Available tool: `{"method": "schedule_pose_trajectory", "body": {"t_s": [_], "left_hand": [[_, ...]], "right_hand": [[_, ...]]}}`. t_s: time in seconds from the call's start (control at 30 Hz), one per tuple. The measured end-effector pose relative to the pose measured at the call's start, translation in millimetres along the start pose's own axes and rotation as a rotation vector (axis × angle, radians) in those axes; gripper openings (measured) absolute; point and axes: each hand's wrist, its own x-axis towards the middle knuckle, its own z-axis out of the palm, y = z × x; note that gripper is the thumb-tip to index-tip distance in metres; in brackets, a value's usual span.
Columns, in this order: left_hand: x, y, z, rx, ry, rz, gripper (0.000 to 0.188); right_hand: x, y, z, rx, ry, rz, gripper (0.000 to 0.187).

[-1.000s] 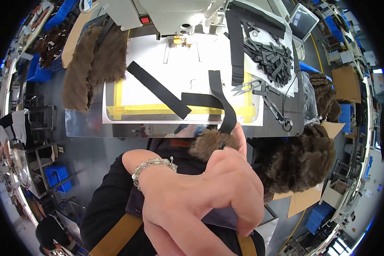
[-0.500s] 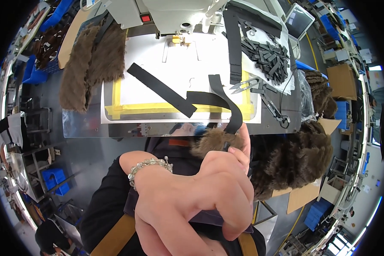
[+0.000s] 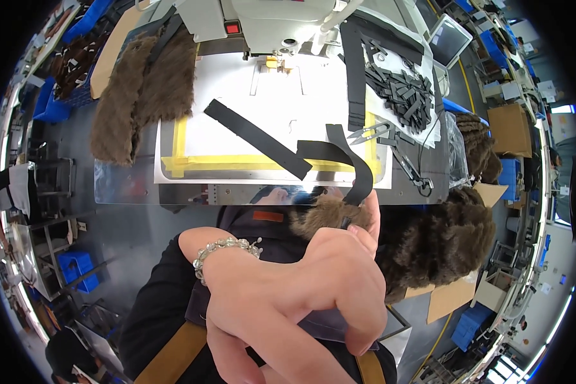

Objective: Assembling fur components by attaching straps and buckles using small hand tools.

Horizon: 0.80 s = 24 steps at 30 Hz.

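The small brown fur piece (image 3: 319, 216), long axis left to right, points its free end leftward before the table (image 3: 125, 191); fingertips (image 3: 363, 237) pinch its right end. Your left hand (image 3: 294, 285) curls half-closed; overlap hides each hand's grip.

There is room to pass over the desk's (image 3: 125, 185) near left corner; fur pieces (image 3: 163, 86) block the left edge beyond, the machine head (image 3: 269, 29) the far edge, snips (image 3: 372, 133) and heaped black pieces (image 3: 406, 99) the right side, a curled strip (image 3: 365, 178) the near edge.
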Motion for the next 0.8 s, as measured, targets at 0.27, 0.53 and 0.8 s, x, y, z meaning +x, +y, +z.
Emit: {"method": "schedule_pose_trajectory", "body": {"t_s": [0.27, 0.53, 0.8], "left_hand": [[-19.6, 28.0, 5.1, 0.164, 0.237, -0.166, 0.032], [-90.6, 24.9, 5.6, 0.206, 0.500, -1.151, 0.080], [-153.7, 42.1, -14.5, 1.194, 0.159, -1.145, 0.030]], "right_hand": [[1.4, -1.0, 13.7, -0.049, -0.078, -0.022, 0.066], [-10.6, -63.5, 42.8, -0.630, -0.305, -0.175, 0.058], [156.2, -221.4, -19.7, -1.428, 0.261, -0.717, 0.018]]}}
